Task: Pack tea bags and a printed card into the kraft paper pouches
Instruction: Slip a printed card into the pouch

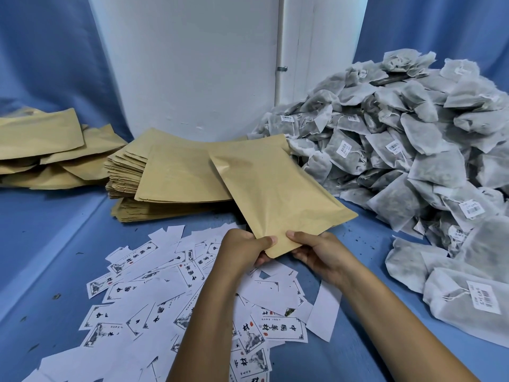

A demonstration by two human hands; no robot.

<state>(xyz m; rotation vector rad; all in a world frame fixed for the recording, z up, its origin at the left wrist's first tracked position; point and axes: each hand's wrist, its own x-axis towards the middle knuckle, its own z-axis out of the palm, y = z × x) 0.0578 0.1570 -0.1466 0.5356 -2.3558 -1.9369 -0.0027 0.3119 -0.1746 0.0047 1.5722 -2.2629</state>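
A single kraft paper pouch (275, 188) is held above the blue bench (55, 230) by both hands at its near end. The left hand (242, 249) is clamped on the near left corner, thumb on top and fingers curled beneath; the right hand (316, 252) is clamped on the near edge in the same way, thumb on top. The pouch is tilted, its far end raised over a stack of flat pouches (170, 183) lying at the centre of the bench. Further pouches (49, 150) are piled loosely at the far left. A large heap of tea bags (413, 139), many with barcode tags, is spread along the right side. Printed cards (154, 293) with black characters are scattered on the near part of the bench, under the forearms. A white wall panel (192, 64) is seen behind, between blue drapes (41, 51).
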